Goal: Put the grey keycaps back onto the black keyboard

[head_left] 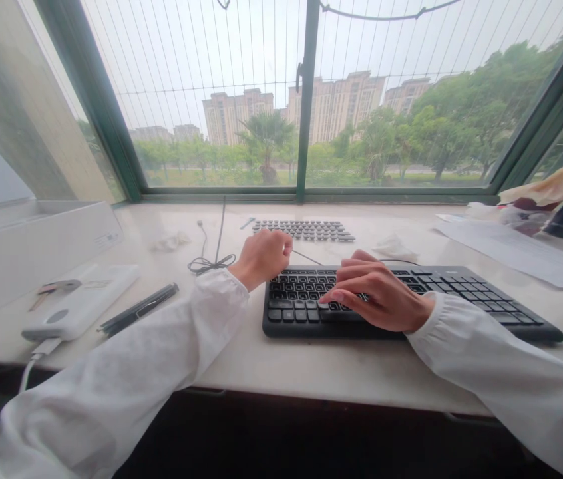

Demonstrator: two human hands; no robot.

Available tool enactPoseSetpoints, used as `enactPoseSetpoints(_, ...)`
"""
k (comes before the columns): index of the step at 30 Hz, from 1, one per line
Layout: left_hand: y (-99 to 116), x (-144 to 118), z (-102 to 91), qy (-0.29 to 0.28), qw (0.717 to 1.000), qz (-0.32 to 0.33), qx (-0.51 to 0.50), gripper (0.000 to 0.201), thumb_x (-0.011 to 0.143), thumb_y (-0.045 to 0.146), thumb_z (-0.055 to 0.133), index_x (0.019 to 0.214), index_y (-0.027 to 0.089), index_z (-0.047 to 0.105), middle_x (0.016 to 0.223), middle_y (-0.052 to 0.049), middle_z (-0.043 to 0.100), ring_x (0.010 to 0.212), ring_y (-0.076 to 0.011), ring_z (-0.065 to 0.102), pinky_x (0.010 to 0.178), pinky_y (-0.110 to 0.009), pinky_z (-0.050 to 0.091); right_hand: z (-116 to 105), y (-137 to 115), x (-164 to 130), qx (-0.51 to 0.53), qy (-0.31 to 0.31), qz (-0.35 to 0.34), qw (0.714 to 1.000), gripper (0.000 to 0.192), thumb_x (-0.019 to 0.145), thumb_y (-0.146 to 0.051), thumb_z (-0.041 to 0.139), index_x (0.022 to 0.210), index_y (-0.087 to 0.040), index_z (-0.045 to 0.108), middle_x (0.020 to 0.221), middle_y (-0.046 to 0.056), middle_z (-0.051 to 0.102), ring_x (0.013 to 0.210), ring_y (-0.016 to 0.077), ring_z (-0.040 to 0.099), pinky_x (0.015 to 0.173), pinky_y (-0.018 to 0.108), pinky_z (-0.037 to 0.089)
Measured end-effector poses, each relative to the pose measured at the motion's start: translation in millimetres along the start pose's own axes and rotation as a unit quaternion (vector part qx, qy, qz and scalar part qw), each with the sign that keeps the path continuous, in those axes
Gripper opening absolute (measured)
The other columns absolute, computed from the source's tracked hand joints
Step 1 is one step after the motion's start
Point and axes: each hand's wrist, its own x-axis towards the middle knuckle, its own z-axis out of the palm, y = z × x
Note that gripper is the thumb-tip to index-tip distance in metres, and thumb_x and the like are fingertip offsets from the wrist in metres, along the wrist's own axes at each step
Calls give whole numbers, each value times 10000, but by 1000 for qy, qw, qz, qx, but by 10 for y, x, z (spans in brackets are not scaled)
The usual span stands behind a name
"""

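Centrally, a black keyboard (411,303) lies on the worktop (281,366), long axis left to right; the right hand (378,296) rests on its keys, fingers loosely together, while the left hand (261,256), curled shut, hovers at its upper-left corner.

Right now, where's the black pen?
In the head view, the black pen lies on the desk, left of the left hand, beside the white power bank.

Head view, down over keyboard (401,303)
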Motion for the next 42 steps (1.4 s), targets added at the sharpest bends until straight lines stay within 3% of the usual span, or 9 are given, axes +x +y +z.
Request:
enactPoseSetpoints(5,10,-6,-9,-4,1000,-1,-1,166,686,123,524,651,208,662,622,-13,642,614,-178,570,595,-293,432,6,-37,15,-14,-37,-5,999,354,990,-368,432,928,-206,740,720,26,621,677,127,499,747,313,291)
enactPoseSetpoints(10,27,-7,-28,-11,1000,-6,1,167,687,121,528,657,211,665,632,-16,648,633,-186,588,616,-297,448,19,-105,25,-21,-81,11,996,312,987,-370,434,1177,-265,658,930,45,622,847,145,552,780,307,302)
enactPoseSetpoints(12,33,-6,-34,-14,1000,-10,3,164,687,119,533,659,207,668,639,-19,653,644,-187,595,624,-296,451,20,-125,31,-24,-92,12,995,307,986,-377,433,1159,-264,660,975,51,611,880,148,557,788,308,307)
enactPoseSetpoints(15,34,-6,-34,-14,1000,-15,6,160,691,124,538,665,205,673,644,-22,655,652,-188,597,630,-298,454,11,-113,30,-25,-60,14,998,301,992,-351,422,1115,-240,673,927,48,607,835,141,551,782,309,306)
enactPoseSetpoints(20,19,-9,-16,-17,1000,-10,2,160,698,130,536,668,205,674,643,-25,650,635,-185,590,626,-308,455,-8,-47,12,-18,-50,20,998,376,995,-370,417,868,-209,733,838,36,608,729,118,522,774,301,309)
enactPoseSetpoints(25,6,-8,-4,-11,1000,-7,2,153,695,131,537,659,208,665,631,-19,645,627,-184,582,610,-303,445,4,-13,-3,-9,-11,14,1000,353,1002,-337,403,969,-215,732,766,28,613,702,123,518,757,307,305)
enactPoseSetpoints(29,3,-11,-1,-10,1000,-4,-1,156,691,126,533,665,210,662,635,-14,646,614,-179,575,604,-299,442,11,4,-7,0,-25,17,1000,368,997,-328,424,873,-218,752,719,19,613,647,113,494,752,308,311)
enactPoseSetpoints(35,3,-11,-6,-11,1000,-4,1,162,691,126,528,667,212,663,638,-19,646,626,-186,583,616,-307,451,13,-40,12,4,-27,13,1000,318,991,-330,437,997,-210,731,779,37,634,723,135,516,741,305,315)
enactPoseSetpoints(42,10,-3,-17,-13,1000,-9,6,178,681,118,521,674,210,673,639,-25,648,631,-186,587,616,-303,447,22,-18,6,11,-28,14,999,336,989,-337,442,902,-218,745,762,30,619,695,126,497,748,304,322)
